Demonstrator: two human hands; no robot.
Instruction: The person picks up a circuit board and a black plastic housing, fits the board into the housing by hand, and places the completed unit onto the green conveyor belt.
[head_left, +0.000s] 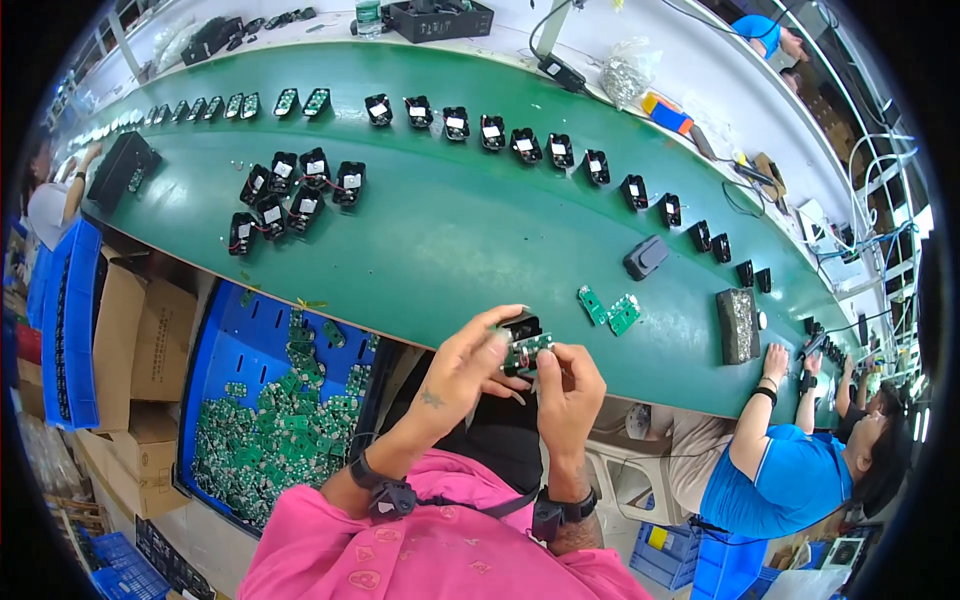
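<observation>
Just past the near edge of the table, my left hand (462, 368) is closed around a small black plastic housing (521, 325). A green circuit board (530, 350) sits at the mouth of that housing, tilted. My right hand (568, 392) pinches the board between thumb and fingers. How far the board goes into the housing is hidden by my fingers. On the green table (430, 240), two loose circuit boards (608, 309) lie to the right of my hands. Beyond them rests a closed black case (646, 257).
Black housings (456, 122) form a long row across the table, with a cluster (290, 190) at left. A blue bin (207, 370) of circuit boards stands lower left beside cardboard boxes (155, 340). A dark block (738, 327) lies near a co-worker in blue (775, 480) at right.
</observation>
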